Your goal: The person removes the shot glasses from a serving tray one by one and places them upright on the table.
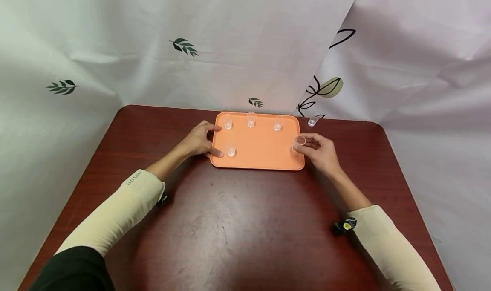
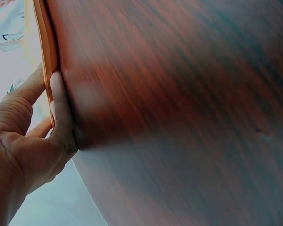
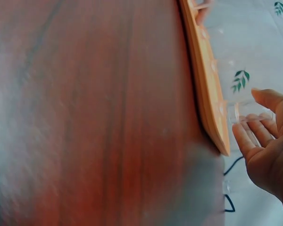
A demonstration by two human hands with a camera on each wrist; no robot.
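Observation:
An orange tray (image 1: pixel 257 148) lies near the table's far edge. My left hand (image 1: pixel 201 139) grips its left side, thumb and fingers at the rim, as the tray edge (image 2: pixel 48 52) in the left wrist view also shows. My right hand (image 1: pixel 321 154) pinches a small clear plastic cup (image 1: pixel 301 140) over the tray's right side. That cup (image 3: pixel 249 113) sits between thumb and fingers in the right wrist view. Three more clear cups stand along the tray's back: left (image 1: pixel 228 122), middle (image 1: pixel 251 119) and right (image 1: pixel 278 123). Another cup (image 1: pixel 231 149) stands at the front left, near my left thumb.
One more clear cup (image 1: pixel 313 120) is on the table just beyond the tray's back right corner. The dark red wooden table (image 1: pixel 238 223) reaches toward me. White leaf-printed sheeting (image 1: pixel 215 78) hangs directly behind the table.

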